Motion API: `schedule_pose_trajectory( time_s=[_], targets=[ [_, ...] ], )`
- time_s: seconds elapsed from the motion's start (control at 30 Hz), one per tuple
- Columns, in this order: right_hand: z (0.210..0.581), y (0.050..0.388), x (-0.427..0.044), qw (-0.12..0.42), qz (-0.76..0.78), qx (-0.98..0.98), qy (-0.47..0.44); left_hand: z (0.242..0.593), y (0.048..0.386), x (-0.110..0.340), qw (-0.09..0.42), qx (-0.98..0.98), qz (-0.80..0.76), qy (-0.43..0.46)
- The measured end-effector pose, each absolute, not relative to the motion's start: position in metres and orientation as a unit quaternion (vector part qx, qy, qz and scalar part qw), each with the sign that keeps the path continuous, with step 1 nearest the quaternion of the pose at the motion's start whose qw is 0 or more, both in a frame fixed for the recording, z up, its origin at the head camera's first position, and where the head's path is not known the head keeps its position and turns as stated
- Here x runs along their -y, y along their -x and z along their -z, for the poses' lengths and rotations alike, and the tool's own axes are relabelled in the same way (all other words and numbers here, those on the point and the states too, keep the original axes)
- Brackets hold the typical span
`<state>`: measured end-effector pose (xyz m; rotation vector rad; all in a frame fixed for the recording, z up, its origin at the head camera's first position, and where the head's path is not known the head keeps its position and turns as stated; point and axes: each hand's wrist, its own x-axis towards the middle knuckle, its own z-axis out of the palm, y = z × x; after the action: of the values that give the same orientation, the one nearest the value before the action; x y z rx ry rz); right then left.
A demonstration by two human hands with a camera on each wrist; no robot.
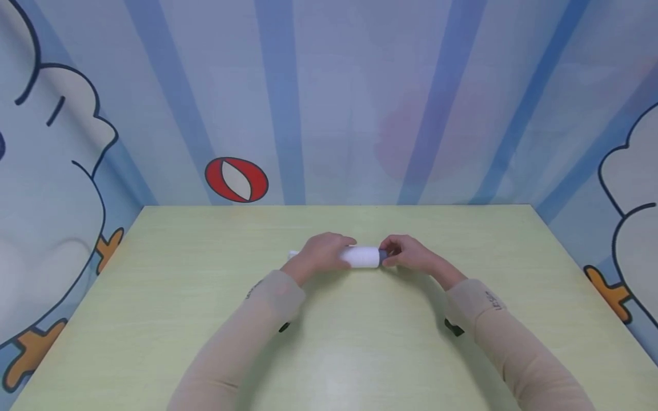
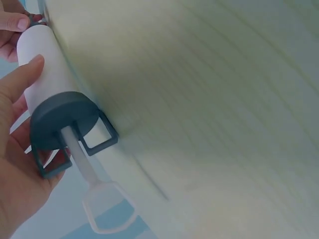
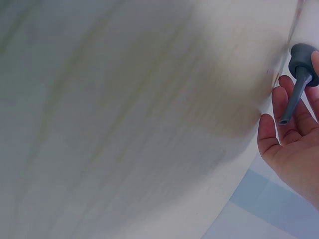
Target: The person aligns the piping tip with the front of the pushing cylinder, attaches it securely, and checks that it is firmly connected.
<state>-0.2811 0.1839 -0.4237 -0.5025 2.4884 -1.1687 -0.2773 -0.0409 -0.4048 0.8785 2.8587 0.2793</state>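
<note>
A white-barrelled icing syringe (image 1: 366, 257) lies sideways between my two hands, over the middle of the table. My left hand (image 1: 324, 253) grips the barrel, with the thumb laid along it in the left wrist view. At that end is a dark blue-grey cap (image 2: 60, 119) with two square finger loops, and a pale plunger handle (image 2: 110, 186) sticks out beyond it. At the opposite end, my right hand (image 1: 409, 254) pinches the blue-grey nozzle cap (image 3: 302, 59). The cap's thin spout (image 3: 294, 99) points toward the right palm. Part of the barrel is hidden behind the left fingers.
Both hands are over a pale yellow-green table (image 1: 370, 342), whose far edge meets a blue striped backdrop (image 1: 349, 103). Cartoon figures and a red-and-white ball (image 1: 237, 180) are printed on it. Beige sleeves (image 1: 236, 348) cover both forearms.
</note>
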Motion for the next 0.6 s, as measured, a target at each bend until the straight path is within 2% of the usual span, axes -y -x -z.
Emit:
schedule_pose_trajectory(
  time_s=[0.6],
  targets=[
    [0.417,0.275,-0.192,0.169,0.393,-0.885,0.183,0.399,0.275,0.06,0.073,-0.948,-0.119,-0.287]
  ],
)
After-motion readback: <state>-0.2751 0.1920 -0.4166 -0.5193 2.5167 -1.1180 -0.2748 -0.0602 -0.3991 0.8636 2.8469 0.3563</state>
